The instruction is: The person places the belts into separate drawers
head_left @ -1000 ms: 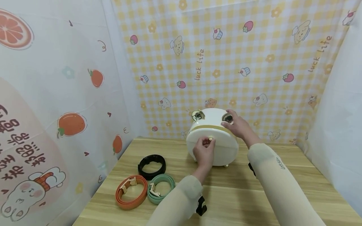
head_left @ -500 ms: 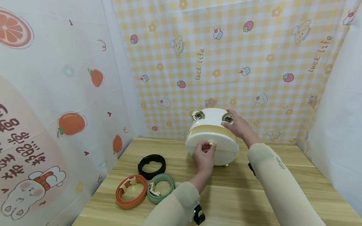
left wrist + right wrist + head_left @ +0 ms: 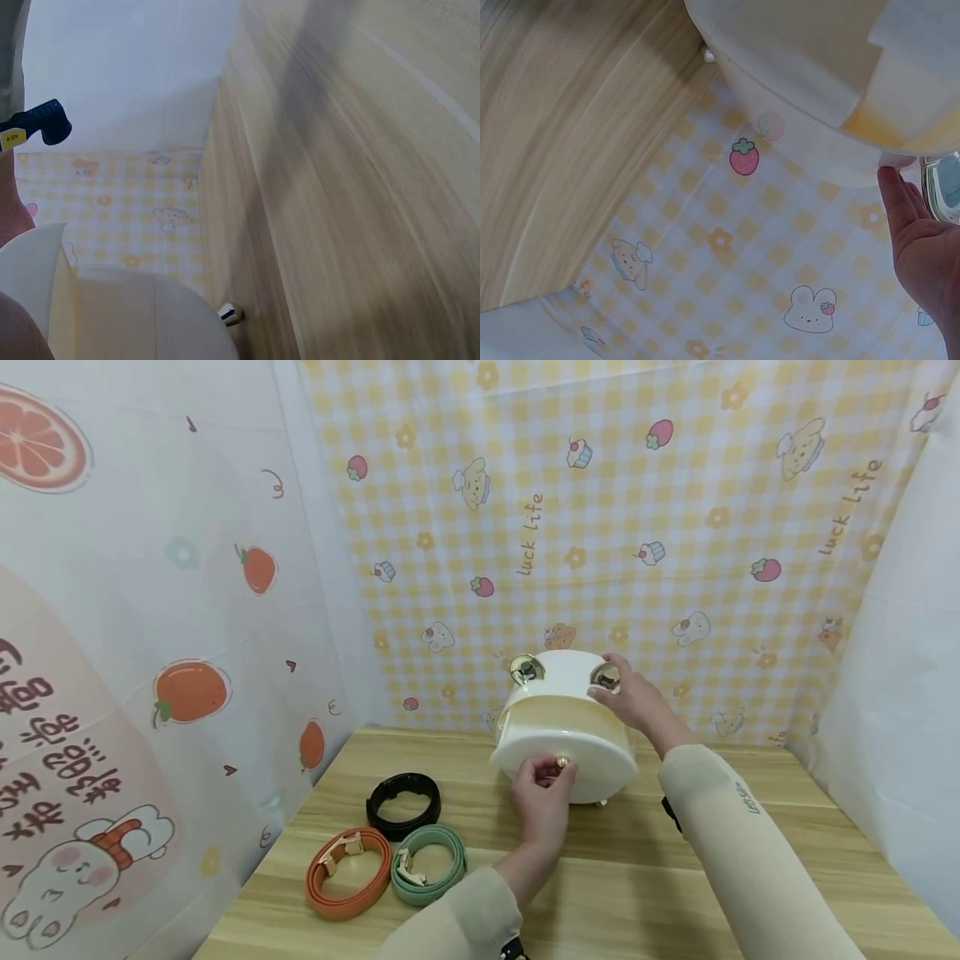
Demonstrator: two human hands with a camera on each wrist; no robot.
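A white round box [image 3: 567, 666] on small feet stands near the back of the table, with two gold round fittings on top. Its front lid [image 3: 603, 764] is tilted forward, and a gap shows a cream inside. My left hand [image 3: 542, 802] pinches the small gold knob [image 3: 562, 762] on this lid. On the box's upper right, my right hand [image 3: 637, 703] rests beside the right gold fitting [image 3: 604, 677], thumb toward the front. Straight fingers [image 3: 901, 206] touch the box in the right wrist view. The left wrist view shows the lid [image 3: 34, 259] standing away from the body.
Three coiled belts lie at the left of the wooden table [image 3: 637, 893]: black [image 3: 403, 806], orange [image 3: 348, 874] and green [image 3: 429, 866]. A yellow checked cloth [image 3: 450, 527] hangs right behind the box, and pale printed cloths hang at both sides.
The lid has tipped forward and down from the box as my left hand drew the knob toward me, widening the gap at the top. My right hand has stayed in place.
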